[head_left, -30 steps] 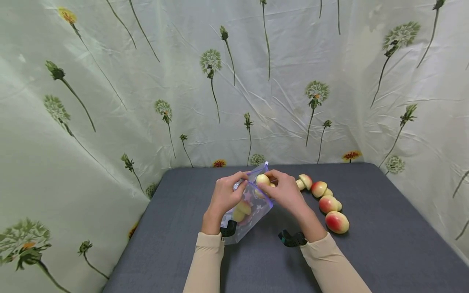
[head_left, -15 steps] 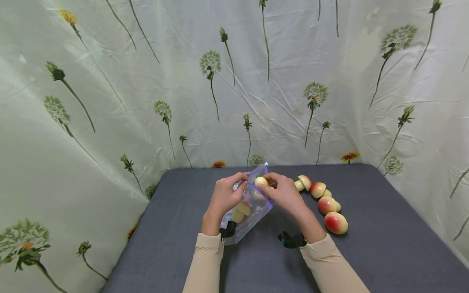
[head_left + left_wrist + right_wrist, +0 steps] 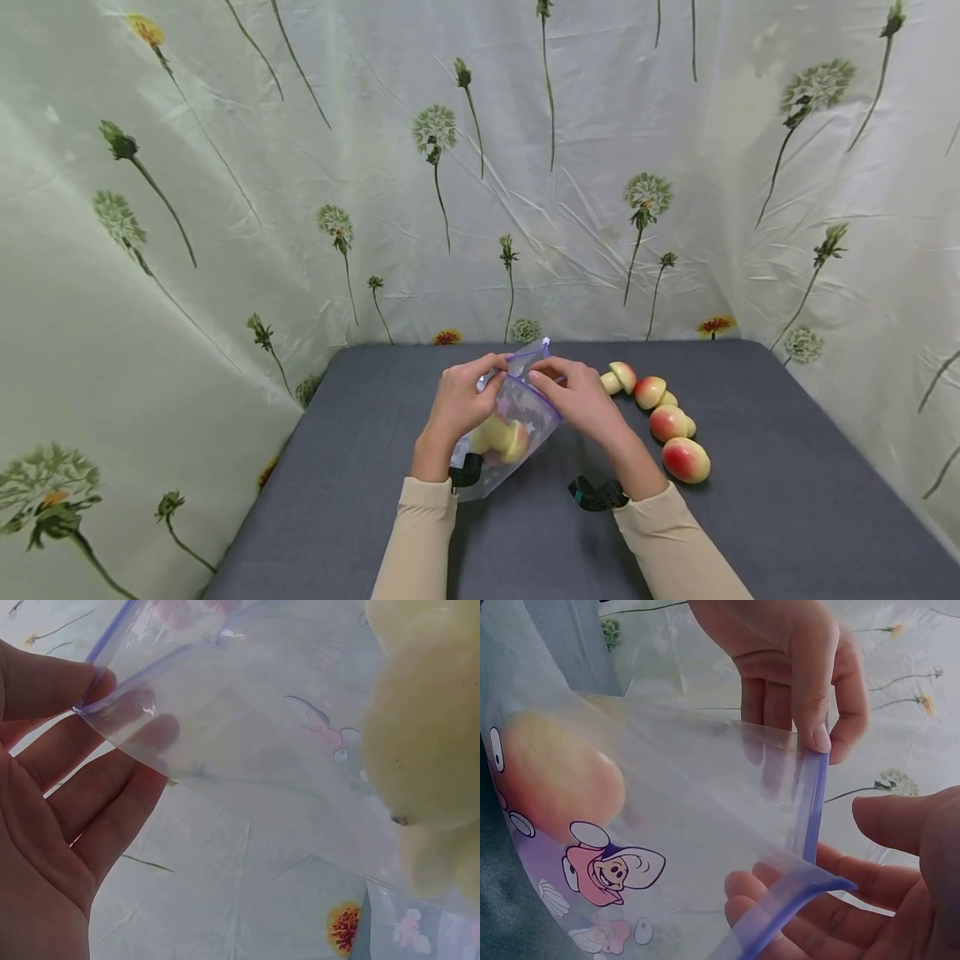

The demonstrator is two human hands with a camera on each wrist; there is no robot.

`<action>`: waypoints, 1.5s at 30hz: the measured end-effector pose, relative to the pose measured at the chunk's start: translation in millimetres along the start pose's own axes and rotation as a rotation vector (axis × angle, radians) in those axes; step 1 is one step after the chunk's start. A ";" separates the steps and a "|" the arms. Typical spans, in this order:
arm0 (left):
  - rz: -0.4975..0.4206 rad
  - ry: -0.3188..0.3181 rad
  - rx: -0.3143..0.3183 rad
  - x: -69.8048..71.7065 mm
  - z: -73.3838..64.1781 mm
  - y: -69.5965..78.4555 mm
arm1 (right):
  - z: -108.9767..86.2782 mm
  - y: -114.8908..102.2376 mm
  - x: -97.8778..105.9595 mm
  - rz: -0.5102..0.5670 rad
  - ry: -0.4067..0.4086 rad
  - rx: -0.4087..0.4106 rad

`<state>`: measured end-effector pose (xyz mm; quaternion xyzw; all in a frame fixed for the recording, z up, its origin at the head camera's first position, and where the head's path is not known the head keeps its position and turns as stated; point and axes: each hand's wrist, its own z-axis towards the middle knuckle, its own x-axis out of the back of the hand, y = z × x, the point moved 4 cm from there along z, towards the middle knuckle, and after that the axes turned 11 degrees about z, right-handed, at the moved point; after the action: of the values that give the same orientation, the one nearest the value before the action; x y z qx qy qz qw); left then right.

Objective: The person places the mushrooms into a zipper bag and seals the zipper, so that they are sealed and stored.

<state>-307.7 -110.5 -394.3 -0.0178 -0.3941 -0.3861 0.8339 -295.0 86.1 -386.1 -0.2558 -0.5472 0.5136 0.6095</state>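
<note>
Above the table (image 3: 360, 467), the left hand (image 3: 467, 400) pinches the bag (image 3: 540, 412); the right hand (image 3: 585, 398), spread wide, touches it.

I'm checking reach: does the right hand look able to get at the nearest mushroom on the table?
Probably yes: the right hand appears to grip nothing, and that mushroom lies close beside it, nothing visible between, though the hand must first leave the bag.

no words, numbers or brand names can be read. the clear bag (image 3: 705, 784) bears printed pictures, among them a smiling cartoon figure (image 3: 613, 868) in a bonnet and, near it, a pale shell (image 3: 553, 898).
</note>
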 end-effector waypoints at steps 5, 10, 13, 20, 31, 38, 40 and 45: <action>0.004 -0.007 0.007 1.4 -0.5 1.1 | -2.4 -1.7 2.2 0.012 0.004 -0.017; -0.009 -0.012 0.012 1.5 -0.7 2.0 | -5.1 -3.6 6.1 0.020 0.023 -0.007; -0.020 -0.013 0.011 1.2 -0.8 2.5 | -7.2 -4.6 9.2 0.024 0.042 -0.002; -0.021 0.010 -0.007 0.5 -0.2 2.5 | -11.8 -6.6 13.8 0.025 0.079 -0.006; -0.012 -0.004 -0.014 -0.3 0.4 4.1 | -17.7 -7.4 20.9 0.008 0.136 -0.002; -0.015 -0.003 -0.031 -0.6 1.6 5.3 | -19.8 -2.4 24.2 -0.014 0.164 -0.004; -0.020 -0.004 -0.033 -0.8 2.2 5.7 | -20.2 -0.2 25.0 -0.020 0.171 -0.007; -0.027 0.004 -0.045 -1.5 2.5 6.0 | -21.5 7.3 27.0 -0.036 0.182 -0.010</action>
<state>-305.9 -104.5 -391.9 -0.0305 -0.3838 -0.4062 0.8287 -281.0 118.4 -387.3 -0.2947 -0.4967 0.4745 0.6643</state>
